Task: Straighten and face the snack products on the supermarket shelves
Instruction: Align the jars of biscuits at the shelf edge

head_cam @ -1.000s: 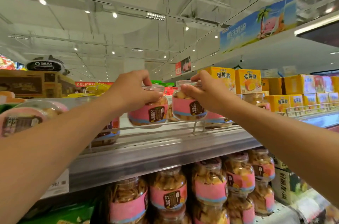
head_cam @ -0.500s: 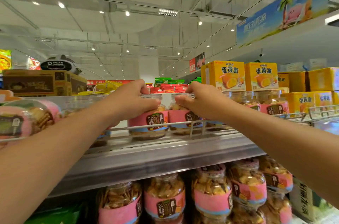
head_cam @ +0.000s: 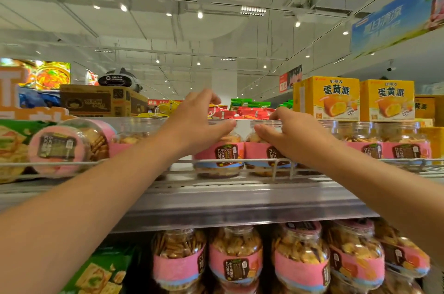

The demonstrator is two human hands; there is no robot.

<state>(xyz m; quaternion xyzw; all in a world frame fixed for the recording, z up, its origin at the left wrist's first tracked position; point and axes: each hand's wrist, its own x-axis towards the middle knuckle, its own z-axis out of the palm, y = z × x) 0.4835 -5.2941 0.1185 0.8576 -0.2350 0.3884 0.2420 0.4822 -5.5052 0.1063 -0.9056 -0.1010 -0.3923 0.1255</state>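
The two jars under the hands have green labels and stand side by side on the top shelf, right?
Not quite. The head view shows pink labels, not green. The left jar under the left hand and the right jar under the right hand do stand side by side on the top shelf.

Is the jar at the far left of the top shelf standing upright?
No, that jar lies on its side behind the wire rail, with its round pink end facing the camera.
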